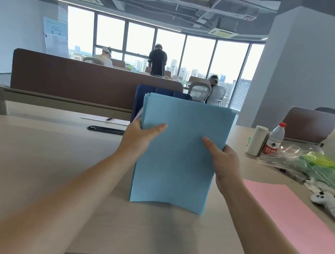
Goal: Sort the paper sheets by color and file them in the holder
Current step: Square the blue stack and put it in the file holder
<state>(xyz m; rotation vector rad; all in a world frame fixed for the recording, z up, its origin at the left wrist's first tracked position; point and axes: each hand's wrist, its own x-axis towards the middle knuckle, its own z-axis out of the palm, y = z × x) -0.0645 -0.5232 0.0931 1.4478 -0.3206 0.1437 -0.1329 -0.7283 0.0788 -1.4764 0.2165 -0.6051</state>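
At the middle of the head view, a stack of blue paper sheets [180, 154] stands upright, its lower edge bowed and seemingly down on the pale wooden surface [40, 163]. Both hands clamp it. The left hand [139, 138] grips the left edge, with the thumb across the front and the fingers hidden behind. The right hand [224, 164] grips the right edge in the same way. The top corners of the sheets are slightly fanned.

Just behind the stack, and partly hidden by it, stands the dark blue holder [139, 101]; a few pale sheets show at its left side. To the right, a stack of pink sheets [290, 219] lies flat on the surface, apart from the blue ones.

Farther right are a water bottle [275, 139] with a red cap, a white cylinder [256, 140] just beside it, a clear plastic bag [307, 160] with green contents, and a white controller [330, 207]. A black flat case [106, 129] lies left of the holder, before a brown divider [73, 78].
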